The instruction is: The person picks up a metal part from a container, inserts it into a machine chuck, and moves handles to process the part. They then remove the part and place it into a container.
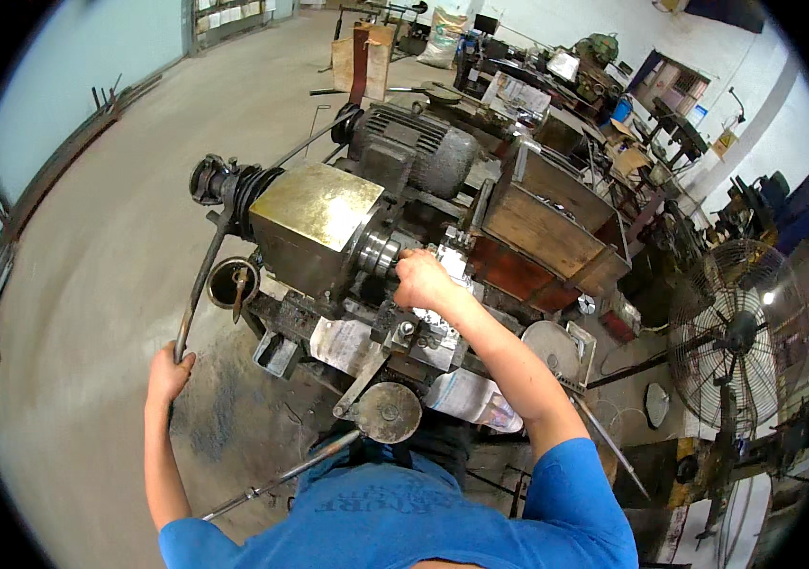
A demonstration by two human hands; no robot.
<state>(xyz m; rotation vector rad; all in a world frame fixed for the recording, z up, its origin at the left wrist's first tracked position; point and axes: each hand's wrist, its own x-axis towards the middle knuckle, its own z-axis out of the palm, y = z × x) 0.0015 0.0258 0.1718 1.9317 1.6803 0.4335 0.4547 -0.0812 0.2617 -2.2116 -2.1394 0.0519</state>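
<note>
My left hand [169,373] is wrapped around the lower end of a long dark metal lever [201,277], which slants up to the left end of a small lathe's headstock [314,211]. At the other end of that boxy housing is a shiny round chuck [378,254]. My right hand [423,282] reaches to the chuck's face with its fingers closed together. Whatever those fingers hold is hidden by the hand. Just below it sits the tool slide with a bolt [406,329]. A round metal handwheel [389,412] is close to my body.
Behind the headstock stands a finned motor [418,147]. A wooden box [556,213] is to its right, and a large standing fan [738,332] is farther right. A metal pot [233,283] hangs left of the machine. Paper sheets [343,343] lie on the bed.
</note>
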